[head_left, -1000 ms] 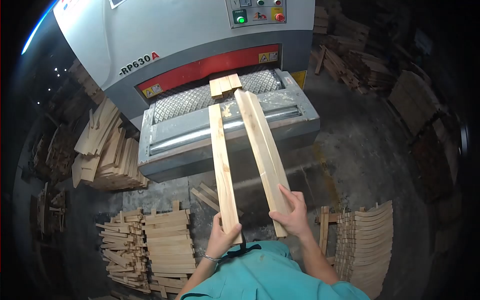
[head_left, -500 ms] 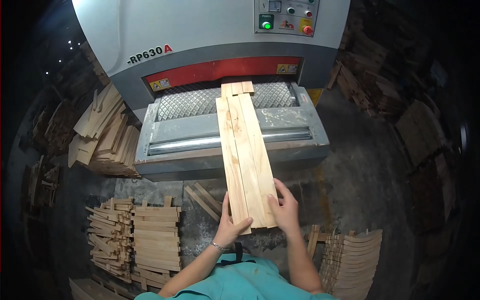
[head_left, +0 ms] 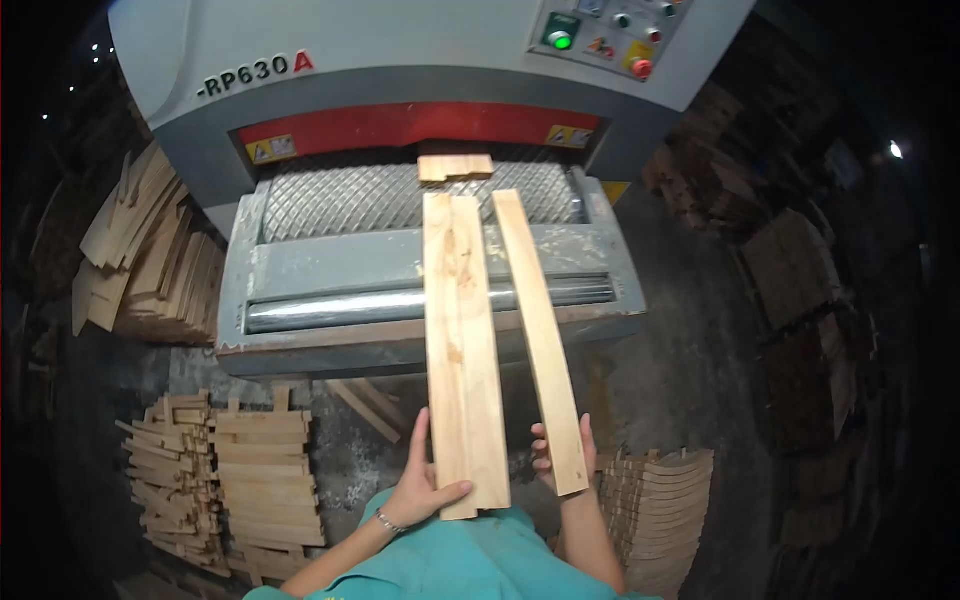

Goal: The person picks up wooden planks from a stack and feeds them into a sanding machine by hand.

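My left hand (head_left: 420,494) grips the near end of two pale wooden slats (head_left: 465,340) lying side by side, its thumb on top. Apart from them, a single slightly curved wooden slat (head_left: 540,340) is held by its near end in my right hand (head_left: 566,462), with fingers on both sides of it. The slats' far ends reach over the infeed of a grey machine (head_left: 400,95) marked RP630A. At its red-edged opening, the ends of other wooden pieces (head_left: 455,168) lie on the diamond-patterned feed belt (head_left: 340,200).
A metal roller (head_left: 350,311) crosses the machine's front edge. Stacked slats stand at lower left (head_left: 265,470) and lower right (head_left: 660,510). A pile of boards (head_left: 165,260) leans left of the machine. The control panel (head_left: 605,35) has a lit green button.
My right hand has moved one slat away to the right, opening a gap from the other two. The pieces in the opening have gone further in. The view has shifted slightly.
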Available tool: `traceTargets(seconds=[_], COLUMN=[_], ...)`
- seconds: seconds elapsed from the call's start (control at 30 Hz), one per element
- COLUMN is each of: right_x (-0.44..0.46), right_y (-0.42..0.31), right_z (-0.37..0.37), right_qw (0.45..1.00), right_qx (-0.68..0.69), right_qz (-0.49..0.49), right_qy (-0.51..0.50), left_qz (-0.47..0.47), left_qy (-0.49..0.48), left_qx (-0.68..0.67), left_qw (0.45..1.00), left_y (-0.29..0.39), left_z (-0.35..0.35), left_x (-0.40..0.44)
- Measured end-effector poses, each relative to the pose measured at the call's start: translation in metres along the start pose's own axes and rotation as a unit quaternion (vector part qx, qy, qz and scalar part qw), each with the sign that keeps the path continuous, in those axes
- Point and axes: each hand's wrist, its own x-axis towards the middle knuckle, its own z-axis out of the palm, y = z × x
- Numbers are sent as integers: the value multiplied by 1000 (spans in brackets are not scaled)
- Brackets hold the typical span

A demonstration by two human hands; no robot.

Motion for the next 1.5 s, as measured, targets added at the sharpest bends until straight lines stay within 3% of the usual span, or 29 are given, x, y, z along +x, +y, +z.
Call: traceTargets(seconds=[0.07, 0.1, 0.17, 0.23, 0.27, 0.37, 0.4, 0.5, 0.67, 0.77, 0.9, 1.17, 1.2, 1.33, 1.5], right_x=[7, 12, 24, 32, 34, 50, 55, 75, 109, 115, 119, 133, 132, 130, 84], right_y=[-3, -6, 9, 10, 6, -2, 0, 9, 4, 2, -5, -22, -21, -29, -35], right_z=[-6, -3, 64, 61, 67, 50, 64, 64, 71, 73, 75, 62, 70, 51, 3], right_qw=[978, 943, 881, 870, 845, 737, 771, 750, 730, 737, 756, 779, 807, 839, 870], right_qx=[-181, -301, -427, -455, -498, -636, -599, -627, -646, -643, -629, -606, -575, -534, -475], right_qz=[-18, -24, -83, -133, -99, -161, -127, -133, -146, -150, -140, -152, -121, -99, -79], right_qy=[99, 137, 187, 134, 168, 161, 174, 164, 165, 146, 117, 55, 52, 42, 107], left_qz=[-52, -34, -28, 2, 14, -35, -28, -53, 21, -93, 42, 75, 108, 86, 70], left_qy=[-33, -46, -58, -65, -68, -85, -91, -104, -81, -87, -63, 7, 19, 77, 162], left_qx=[18, 41, 5, -1, 0, 1, 3, -8, -14, 86, 17, 40, 31, 70, -110], left_qw=[998, 998, 998, 998, 998, 996, 995, 993, 996, 988, 997, 996, 994, 991, 978], left_y=[18, 21, 12, 5, 6, 18, 16, 17, 17, 43, 20, 30, 25, 21, -23], left_z=[-8, -12, -24, -30, -36, -46, -50, -54, -52, -57, -51, -35, -37, -34, -31], left_x=[9, 14, 23, 31, 37, 47, 51, 61, 72, 74, 86, 93, 99, 97, 62])
